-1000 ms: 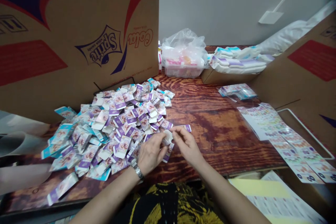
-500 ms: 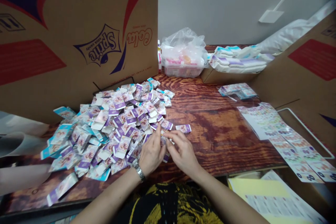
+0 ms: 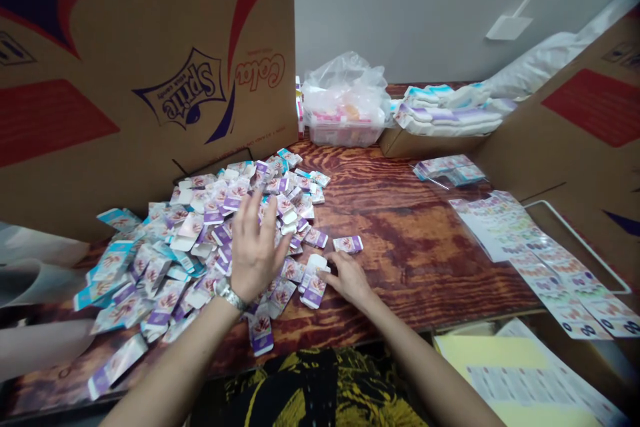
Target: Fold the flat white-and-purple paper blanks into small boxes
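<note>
Small purple-and-white printed cartons (image 3: 200,267), some edged in light blue, lie in a loose heap on the left of the table. My left hand (image 3: 255,247), wearing a metal watch, is over the heap with its fingers spread and slightly blurred; nothing is seen in it. At the right edge of the heap, my right hand (image 3: 347,277) has its thumb and bent fingers at the side of a small carton (image 3: 314,288) with a white flap showing. Just beyond those fingers a single carton (image 3: 349,244) lies flat.
A large cardboard box (image 3: 150,80) stands behind the heap, another (image 3: 575,127) at right. Further back are a plastic tub in a clear bag (image 3: 345,113) and a low box of packs (image 3: 440,140). Printed sheets (image 3: 545,267) lie on the right; yellow paper (image 3: 495,353) sits lower.
My hands have parted. The left has moved up and left over the heap, its fingers spreading, while the right stays near the carton, which is now more visible. The view has shifted slightly.
</note>
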Motion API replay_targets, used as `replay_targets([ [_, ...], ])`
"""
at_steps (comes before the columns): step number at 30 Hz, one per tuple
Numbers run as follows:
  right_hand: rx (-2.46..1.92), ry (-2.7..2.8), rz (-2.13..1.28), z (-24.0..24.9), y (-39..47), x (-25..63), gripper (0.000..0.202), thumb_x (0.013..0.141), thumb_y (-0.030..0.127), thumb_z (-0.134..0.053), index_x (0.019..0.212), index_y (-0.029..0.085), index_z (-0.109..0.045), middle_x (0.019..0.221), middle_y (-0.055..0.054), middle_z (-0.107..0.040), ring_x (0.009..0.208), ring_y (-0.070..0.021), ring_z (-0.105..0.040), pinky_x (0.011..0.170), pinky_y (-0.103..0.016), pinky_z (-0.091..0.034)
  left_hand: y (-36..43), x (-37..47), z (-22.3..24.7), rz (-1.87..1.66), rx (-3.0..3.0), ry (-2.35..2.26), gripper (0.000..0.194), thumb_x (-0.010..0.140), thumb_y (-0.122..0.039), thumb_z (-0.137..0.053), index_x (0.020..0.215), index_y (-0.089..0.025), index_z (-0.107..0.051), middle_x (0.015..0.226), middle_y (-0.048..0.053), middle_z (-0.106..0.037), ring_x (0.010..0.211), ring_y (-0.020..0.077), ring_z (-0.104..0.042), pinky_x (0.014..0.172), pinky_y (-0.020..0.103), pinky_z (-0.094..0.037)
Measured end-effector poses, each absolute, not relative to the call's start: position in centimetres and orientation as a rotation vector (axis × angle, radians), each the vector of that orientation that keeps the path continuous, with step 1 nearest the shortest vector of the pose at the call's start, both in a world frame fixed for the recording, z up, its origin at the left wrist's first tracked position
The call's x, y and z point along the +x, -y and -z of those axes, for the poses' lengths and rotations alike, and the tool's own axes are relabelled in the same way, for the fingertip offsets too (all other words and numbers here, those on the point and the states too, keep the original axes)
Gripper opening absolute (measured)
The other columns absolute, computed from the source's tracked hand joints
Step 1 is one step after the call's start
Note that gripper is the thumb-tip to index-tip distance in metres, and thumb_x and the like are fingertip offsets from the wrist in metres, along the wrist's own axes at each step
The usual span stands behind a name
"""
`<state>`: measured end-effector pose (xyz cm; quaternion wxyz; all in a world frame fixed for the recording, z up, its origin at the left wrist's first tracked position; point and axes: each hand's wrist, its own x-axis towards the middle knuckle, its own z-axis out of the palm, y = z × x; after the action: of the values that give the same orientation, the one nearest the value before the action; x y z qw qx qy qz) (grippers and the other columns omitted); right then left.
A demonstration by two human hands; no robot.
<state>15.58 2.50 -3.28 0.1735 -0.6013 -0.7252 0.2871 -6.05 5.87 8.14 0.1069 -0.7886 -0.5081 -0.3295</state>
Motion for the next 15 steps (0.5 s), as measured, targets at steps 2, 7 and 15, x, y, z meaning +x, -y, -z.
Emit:
replay_targets([
  [2,-1.720,2.016,-0.763,3.6,-2.5,15.5,0.019,0.081,0.034,-0.060,0.092,0.019,-0.062,0.089,-0.006,-0.063,0.087,-0.0202,-0.059,0.077,-0.029,-0.042,-3.8,-4.8,-5.9,0.938,-2.459,1.521,0.062,0.085,-0.027,-0.054,0.138,-0.013,-0.027,0.142,0.018,-0.031,0.135,0.0308,-0.023,0.107,0.050,-0.030],
  [7,-1.709,1.965,-0.726,3.4,-2.9,15.8,0.015,0.088,0.027,-0.048,0.081,0.019,-0.058,0.079,-0.003,-0.062,0.078,-0.0171,-0.059,0.073,-0.026,-0.042,-0.6,-2.9,-1.4,0.796,-2.750,1.538,0.057,0.089,-0.028,-0.047,0.138,-0.013,-0.024,0.130,0.017,-0.047,0.122,0.0283,-0.043,0.099,0.046,-0.041],
  [15,-1.693,2.017,-0.823,3.3,-2.8,15.6,0.036,0.076,0.039,-0.064,0.106,0.022,-0.056,0.096,-0.005,-0.063,0.089,-0.0201,-0.059,0.075,-0.029,-0.044,1.2,-2.0,2.9,0.484,-2.828,1.569,0.066,0.082,-0.035,-0.056,0.134,-0.005,-0.030,0.130,0.023,-0.046,0.118,0.0335,-0.045,0.095,0.048,-0.041],
])
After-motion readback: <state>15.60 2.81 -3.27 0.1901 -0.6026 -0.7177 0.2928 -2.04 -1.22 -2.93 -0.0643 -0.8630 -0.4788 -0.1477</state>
